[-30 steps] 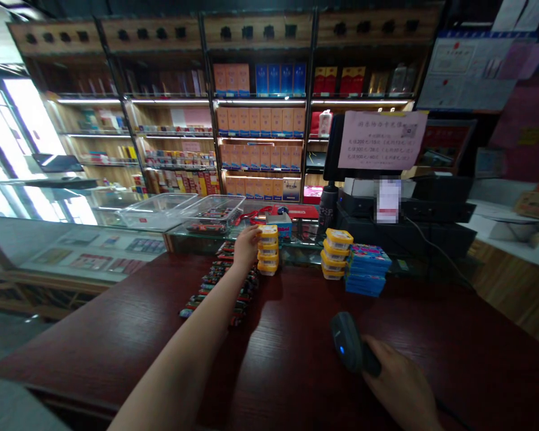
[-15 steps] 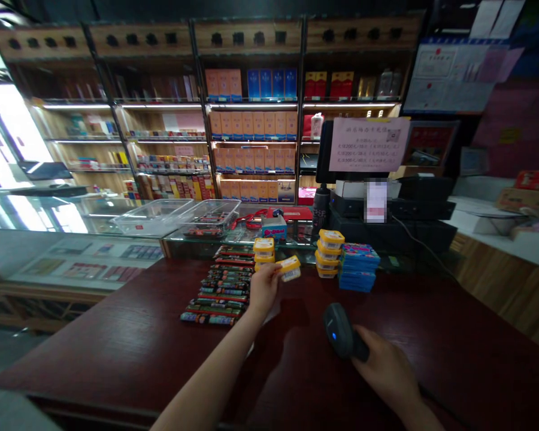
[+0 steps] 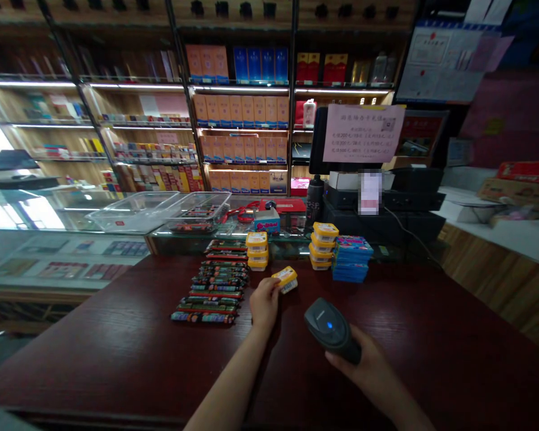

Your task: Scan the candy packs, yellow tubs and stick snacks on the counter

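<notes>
My left hand (image 3: 265, 304) pinches a small yellow-lidded plastic tub (image 3: 285, 280) by its left edge, low over the dark red desk. A barcode label shows on the tub's near side. In my right hand (image 3: 368, 365) is a dark barcode scanner (image 3: 331, 330) with a blue light, its head tilted toward the tub. Beyond the left hand stands a stack of similar tubs (image 3: 257, 251). Another stack of tubs (image 3: 323, 246) rises farther right, beside a pile of blue boxes (image 3: 351, 260). Left of my left hand lie rows of dark patterned slim packs (image 3: 211, 299).
Clear plastic bins (image 3: 135, 212) sit on the glass counter behind the desk (image 3: 117, 341). A monitor with a pink paper sign (image 3: 363, 133), a black bottle (image 3: 315, 200) and a small box (image 3: 266, 221) stand at the back. Shelves of boxed goods (image 3: 238, 146) line the wall.
My left hand has brought the tub nearer and lower, away from the left stack. The scanner in my right hand has moved left, its head turned more toward the tub. The view has shifted slightly.
</notes>
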Tool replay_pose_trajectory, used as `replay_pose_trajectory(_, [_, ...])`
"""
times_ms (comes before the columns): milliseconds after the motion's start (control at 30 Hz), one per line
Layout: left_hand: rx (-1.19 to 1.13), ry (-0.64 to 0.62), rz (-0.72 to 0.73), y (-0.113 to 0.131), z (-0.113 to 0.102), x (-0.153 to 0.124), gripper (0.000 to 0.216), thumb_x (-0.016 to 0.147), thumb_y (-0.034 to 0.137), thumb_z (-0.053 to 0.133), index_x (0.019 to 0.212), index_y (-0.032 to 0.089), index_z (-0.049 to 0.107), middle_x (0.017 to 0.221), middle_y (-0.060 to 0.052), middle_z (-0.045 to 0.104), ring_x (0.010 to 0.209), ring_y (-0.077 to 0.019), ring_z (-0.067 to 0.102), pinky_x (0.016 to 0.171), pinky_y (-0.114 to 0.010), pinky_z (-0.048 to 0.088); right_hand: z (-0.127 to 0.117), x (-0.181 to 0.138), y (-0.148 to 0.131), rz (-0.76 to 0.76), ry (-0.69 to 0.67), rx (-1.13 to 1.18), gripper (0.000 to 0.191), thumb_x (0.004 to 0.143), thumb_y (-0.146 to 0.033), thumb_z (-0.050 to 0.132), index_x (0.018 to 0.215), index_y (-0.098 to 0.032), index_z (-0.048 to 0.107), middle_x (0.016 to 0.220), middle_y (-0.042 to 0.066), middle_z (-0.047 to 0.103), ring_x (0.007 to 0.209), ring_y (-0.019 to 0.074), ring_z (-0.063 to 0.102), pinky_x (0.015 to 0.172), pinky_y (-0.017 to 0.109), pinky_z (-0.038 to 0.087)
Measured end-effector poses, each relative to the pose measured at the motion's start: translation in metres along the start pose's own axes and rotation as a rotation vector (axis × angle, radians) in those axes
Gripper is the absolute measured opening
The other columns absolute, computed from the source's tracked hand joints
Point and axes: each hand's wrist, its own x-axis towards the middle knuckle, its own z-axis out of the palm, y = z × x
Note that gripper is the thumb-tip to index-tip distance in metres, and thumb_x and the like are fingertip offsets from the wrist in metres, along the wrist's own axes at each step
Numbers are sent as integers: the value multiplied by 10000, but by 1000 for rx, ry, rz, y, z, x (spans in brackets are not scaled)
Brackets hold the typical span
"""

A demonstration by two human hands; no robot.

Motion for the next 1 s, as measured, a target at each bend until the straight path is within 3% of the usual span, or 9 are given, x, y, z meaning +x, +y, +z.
replay_pose_trajectory(367, [-10,35,-18,0,1,0,125,808,195,586,898,210,672,949,-35,676,883,-168,637,795,-304,521,-7,-4,-6,-32,-6,-132,358,707,-356,622,1019,-182,644,1014,74,713,926,225,648,835,346,487])
replay_pose_trajectory(533, [-86,1,3,2,0,1,116,795,161,591,867,196,675,938,-41,674,897,-166,635,845,-324,523,-18,4,2,11,0,-617,218,754,-279,561,964,-268,618,865,7,710,791,212,659,652,294,441])
replay_pose_trajectory(633, [-108,-68,42,7,3,3,127,789,134,592,855,198,679,932,-40,672,887,-161,636,848,-326,526,-22,10,14,-17,16,-849,261,783,-203,515,1026,-257,594,905,15,699,786,196,660,640,276,417])
replay_pose_trajectory(800, [-142,-218,86,16,27,10,180,731,52,628,824,195,685,929,-35,655,891,-153,631,850,-324,527,-21,12,38,-83,52,-956,342,806,-177,485,1134,-220,569,1039,56,681,881,192,652,727,286,452])
replay_pose_trajectory(1000, [-190,-217,11,22,72,20,240,623,-9,684,769,181,685,964,-36,594,928,-160,605,790,-305,541,-21,8,47,-108,85,-936,358,817,-171,447,1150,-227,566,1076,48,675,919,194,642,773,295,461])
